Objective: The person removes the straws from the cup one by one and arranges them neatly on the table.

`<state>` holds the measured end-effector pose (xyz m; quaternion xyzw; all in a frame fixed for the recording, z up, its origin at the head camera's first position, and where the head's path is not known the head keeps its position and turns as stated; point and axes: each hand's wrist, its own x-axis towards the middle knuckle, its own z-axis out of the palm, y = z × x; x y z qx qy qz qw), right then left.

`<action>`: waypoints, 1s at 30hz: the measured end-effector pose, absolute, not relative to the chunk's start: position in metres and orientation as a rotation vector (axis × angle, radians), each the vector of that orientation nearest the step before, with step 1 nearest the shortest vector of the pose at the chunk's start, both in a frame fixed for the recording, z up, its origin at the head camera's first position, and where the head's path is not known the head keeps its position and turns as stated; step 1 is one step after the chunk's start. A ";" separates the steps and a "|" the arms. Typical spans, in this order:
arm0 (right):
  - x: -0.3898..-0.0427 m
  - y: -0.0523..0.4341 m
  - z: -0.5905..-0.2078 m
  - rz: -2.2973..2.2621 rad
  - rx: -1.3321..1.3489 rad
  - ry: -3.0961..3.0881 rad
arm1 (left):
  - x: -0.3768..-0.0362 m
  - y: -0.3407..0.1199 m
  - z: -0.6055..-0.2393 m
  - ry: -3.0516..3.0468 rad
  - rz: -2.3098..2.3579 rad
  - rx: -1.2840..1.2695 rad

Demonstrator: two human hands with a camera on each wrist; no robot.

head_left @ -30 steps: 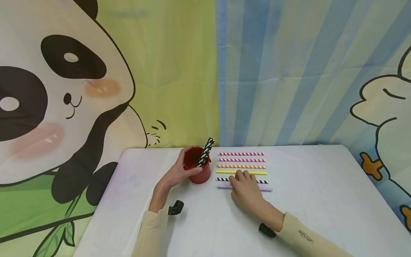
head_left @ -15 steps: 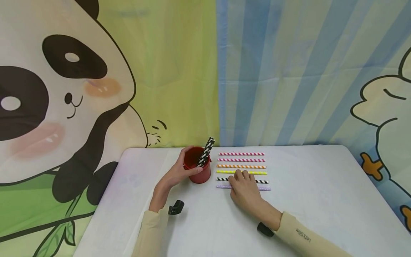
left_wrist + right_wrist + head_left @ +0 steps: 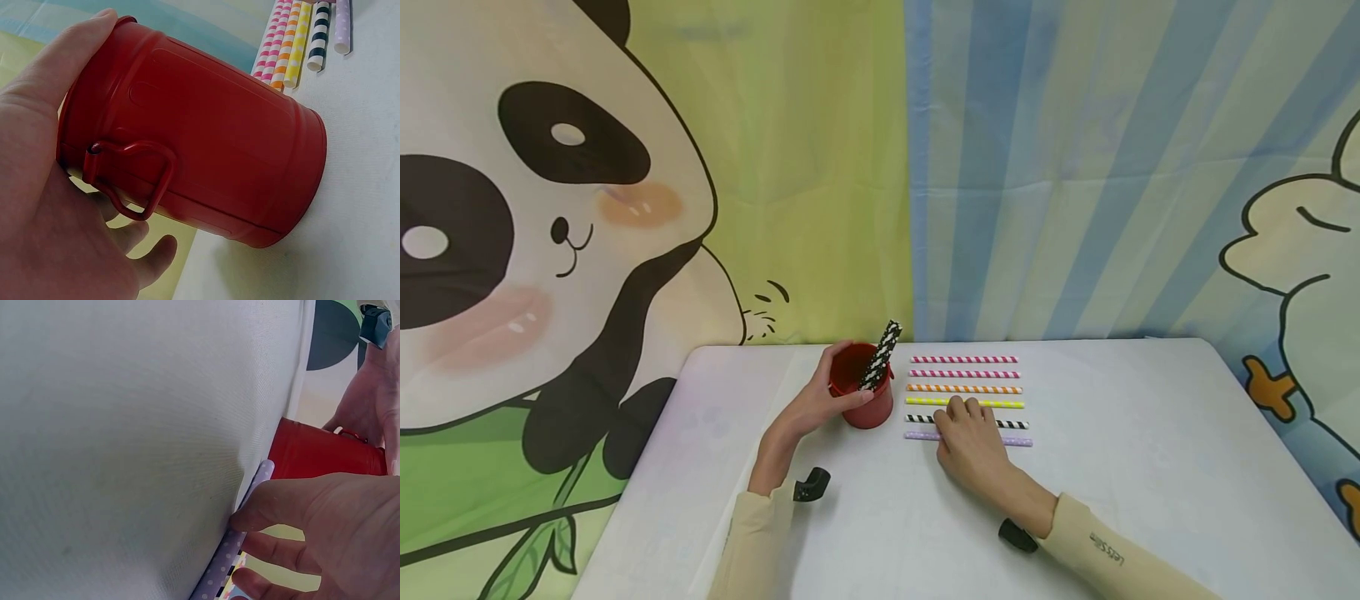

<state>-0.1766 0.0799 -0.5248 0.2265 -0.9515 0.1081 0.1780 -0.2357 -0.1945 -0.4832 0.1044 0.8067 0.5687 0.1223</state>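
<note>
The purple dotted straw [image 3: 917, 435] is lying flat on the white table [image 3: 1150, 450], nearest to me in a row of straws, and I am laying my right hand [image 3: 972, 442] over its middle; from the right wrist view my thumb [image 3: 275, 503] is pressing against its side while my curled fingers [image 3: 269, 547] are reaching over it, so I am pinching it against the table without lifting it. Just beyond it the black-and-white striped straw [image 3: 1015, 424] is lying parallel, partly hidden under my fingers, and past that the yellow straw [image 3: 1000, 403], the orange striped straw [image 3: 962, 388] and two pink striped straws [image 3: 962, 360] are lying in the same tidy order, each a little apart from the next. To the left of the row the red metal cup [image 3: 868, 400] is standing upright on the table, and my left hand [image 3: 820, 404] is wrapping around its far and left side, thumb at the rim, gripping it steady; the left wrist view is showing its small wire handle [image 3: 128, 178] by my palm. A black-and-white patterned straw [image 3: 880, 354] is leaning out of the cup toward the right. Behind the table a panda backdrop [image 3: 550, 233] and a blue striped curtain [image 3: 1075, 167] are hanging.
</note>
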 end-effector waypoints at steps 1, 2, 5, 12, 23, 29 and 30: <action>-0.177 0.080 -0.525 0.305 0.641 -2.690 | -0.236 -0.195 -0.483 2.354 1.660 0.306; -0.177 0.080 -0.525 0.306 0.640 -2.688 | -0.236 -0.195 -0.483 2.356 1.657 0.305; -0.176 0.080 -0.525 0.312 0.641 -2.688 | -0.236 -0.195 -0.483 2.360 1.650 0.304; -0.177 0.080 -0.525 0.314 0.641 -2.700 | -0.235 -0.195 -0.482 2.355 1.660 0.308; -0.176 0.079 -0.521 0.340 0.648 -2.715 | -0.234 -0.195 -0.482 2.361 1.650 0.293; -0.178 0.079 -0.513 0.436 0.639 -2.752 | -0.234 -0.195 -0.481 2.361 1.655 0.310; -0.179 0.078 -0.511 0.455 0.642 -2.752 | -0.235 -0.195 -0.481 2.364 1.653 0.311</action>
